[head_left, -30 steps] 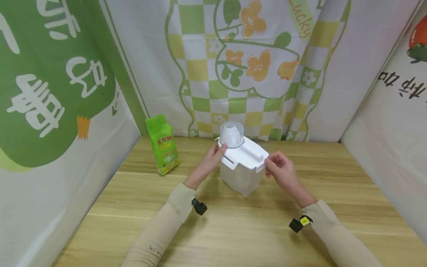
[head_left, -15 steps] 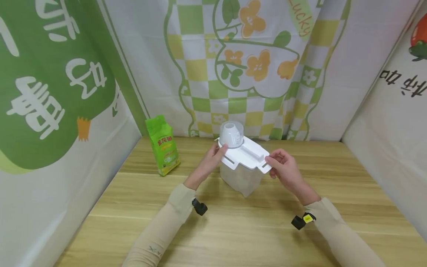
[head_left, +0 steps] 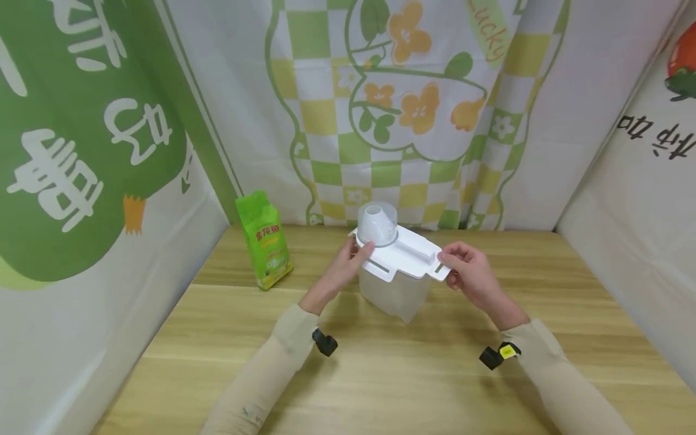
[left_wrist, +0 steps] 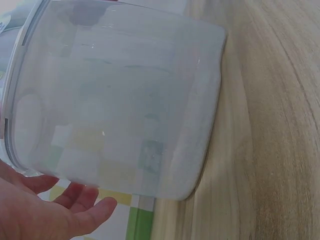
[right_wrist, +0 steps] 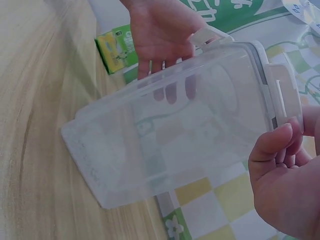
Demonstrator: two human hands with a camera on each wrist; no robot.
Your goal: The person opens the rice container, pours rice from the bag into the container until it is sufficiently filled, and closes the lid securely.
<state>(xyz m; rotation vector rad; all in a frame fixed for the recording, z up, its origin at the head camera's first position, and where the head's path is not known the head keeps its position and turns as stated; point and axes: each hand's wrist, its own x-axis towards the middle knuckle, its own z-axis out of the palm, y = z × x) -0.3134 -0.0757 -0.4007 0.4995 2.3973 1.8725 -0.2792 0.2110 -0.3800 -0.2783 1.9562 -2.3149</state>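
A translucent plastic storage container (head_left: 393, 295) stands on the table under a white lid (head_left: 405, 251). A clear measuring cup (head_left: 377, 225) sits upside down on the lid's left end. My left hand (head_left: 339, 267) steadies that end: the thumb lies on the lid beside the cup, and the other fingers (right_wrist: 171, 92) lie along the container's side, seen through the wall. At the right end, my right hand (head_left: 474, 273) pinches the lid's slotted latch (head_left: 441, 270) between thumb and fingers. The latch stands outward from the wall. Another slotted latch (head_left: 380, 270) sticks out at the front.
A green bag (head_left: 264, 241) stands upright on the wooden table (head_left: 402, 374), left of the container. Patterned cloth (head_left: 370, 139) hangs close behind the container, and more cloth borders the table at left and right.
The right-end latch has swung up from hanging against the container to sticking outward, my right hand moving outward and slightly up with it. My left hand keeps its place at the lid.
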